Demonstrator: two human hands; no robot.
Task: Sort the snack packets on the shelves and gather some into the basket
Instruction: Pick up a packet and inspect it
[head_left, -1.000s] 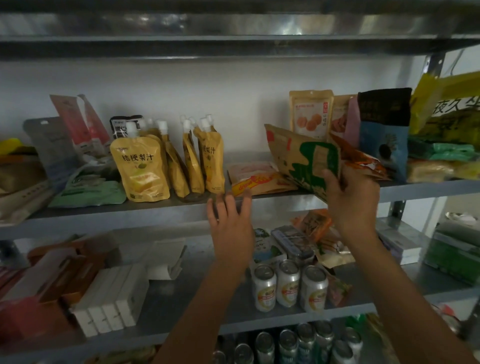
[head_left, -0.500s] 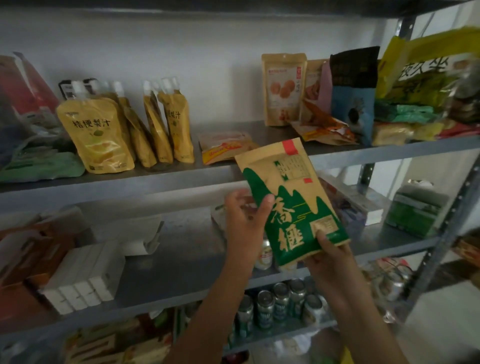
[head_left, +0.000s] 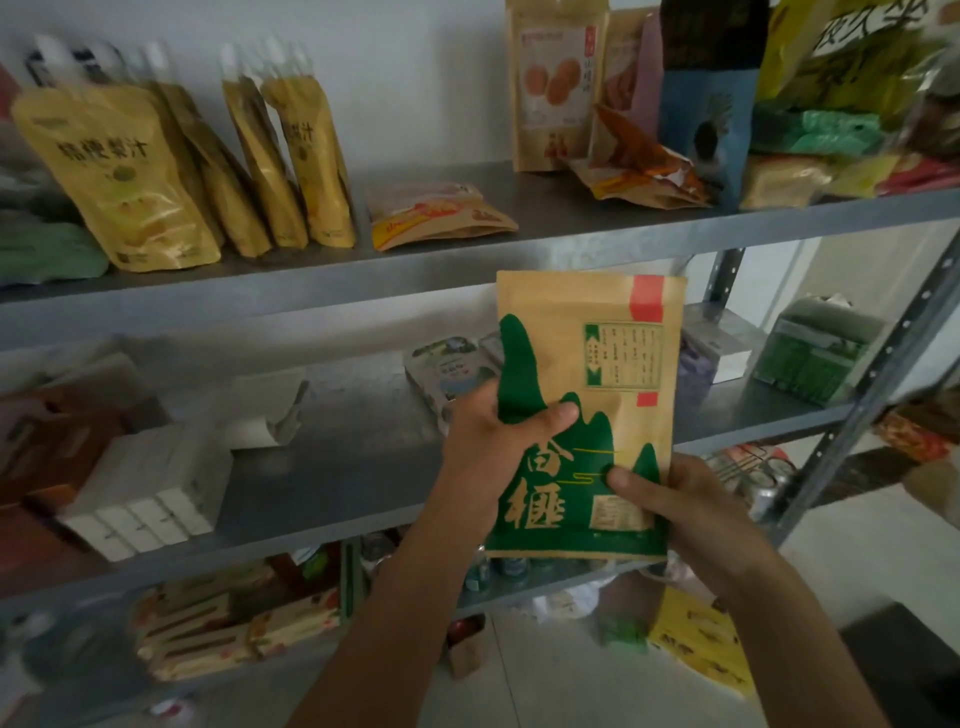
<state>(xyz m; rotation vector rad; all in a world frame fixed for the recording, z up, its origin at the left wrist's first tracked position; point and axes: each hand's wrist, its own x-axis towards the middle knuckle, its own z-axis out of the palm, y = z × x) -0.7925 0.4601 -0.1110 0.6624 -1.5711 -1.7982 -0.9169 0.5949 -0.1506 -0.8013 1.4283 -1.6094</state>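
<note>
Two hands hold one green-and-tan snack packet (head_left: 582, 343) upright before the shelves.
Left hand (head_left: 493, 452) grips its 9 o'clock edge, thumb across the front; right hand (head_left: 696, 514) pinches the 5 o'clock corner. Supporting it from below should steady the carry to the basket, unseen here. Grey metal shelf (head_left: 311, 291) at 12 o'clock bears yellow pouches (head_left: 124, 176) against a pale wall (head_left: 415, 78).

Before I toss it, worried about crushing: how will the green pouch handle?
Probably fairly stiff: the green pouch stands upright, top not drooping, with left hand and right hand gripping only its lower half. Flat, so unlikely to roll.
</note>
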